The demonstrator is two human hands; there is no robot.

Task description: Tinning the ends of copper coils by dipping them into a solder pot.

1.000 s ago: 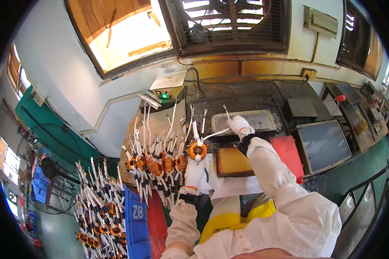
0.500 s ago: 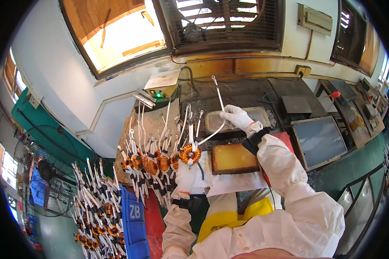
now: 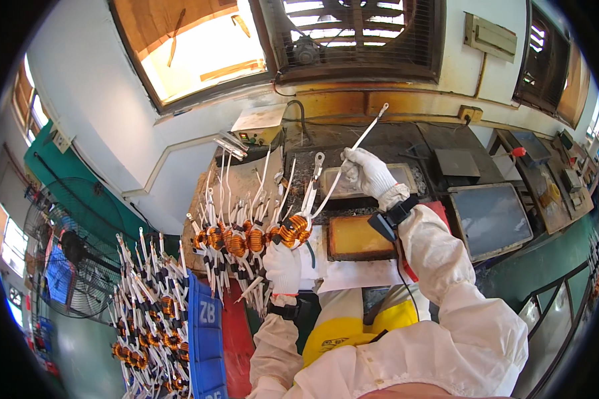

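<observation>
A copper-wound toroidal coil (image 3: 294, 230) with white-sleeved leads is gripped from below in my left hand (image 3: 284, 269), which wears a white glove. One of its leads stands up and ends in a metal ring lug (image 3: 319, 159). My gloved right hand (image 3: 368, 174) pinches another white lead (image 3: 371, 126) partway along, its ring-tipped end pointing up and right. Beneath this hand lies a pale-surfaced rectangular tray (image 3: 406, 176). Closer to me is a dark-framed pan of amber material (image 3: 359, 236). Similar coils (image 3: 235, 241) stand in a row left of my left hand.
A blue crate (image 3: 206, 332) at lower left stands against a large cluster of coils (image 3: 154, 319). A control box (image 3: 258, 126) sits at the bench's back left. White paper (image 3: 366, 276) covers the front edge. On the right are a grey-surfaced tray (image 3: 491, 219) and a floor fan (image 3: 73, 246) is far left.
The lead in my right hand has swung from nearly upright to leaning right. The coil in my left hand has turned, and its lug-ended lead now stands out. The view has shifted slightly.
</observation>
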